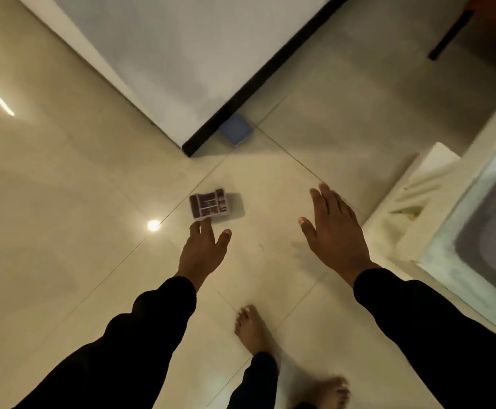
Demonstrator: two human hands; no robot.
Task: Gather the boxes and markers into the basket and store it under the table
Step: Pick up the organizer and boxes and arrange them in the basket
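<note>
My left hand (204, 250) reaches down toward a small box (211, 205) lying flat on the tiled floor (63, 202), fingers spread, nothing gripped; fingertips look just at the box's near edge, can't tell if touching. Box has a dark maroon and white print on top, blurry. My right hand (336, 231) is stretched out flat, fingers apart, empty, well apart from the left and hovering over bare floor. Second box, blue (236, 129), sits on the floor tucked against the black-edged corner of a white table (181, 54), partly under it. White basket (447, 208) at the right edge of view, rim and ribbed wall showing, grey inside, contents not visible. Both arms in black sleeves (140, 335). My bare feet (252, 329) on the floor at the bottom. Bright light spot reflected on the tile left of the printed box.
</note>
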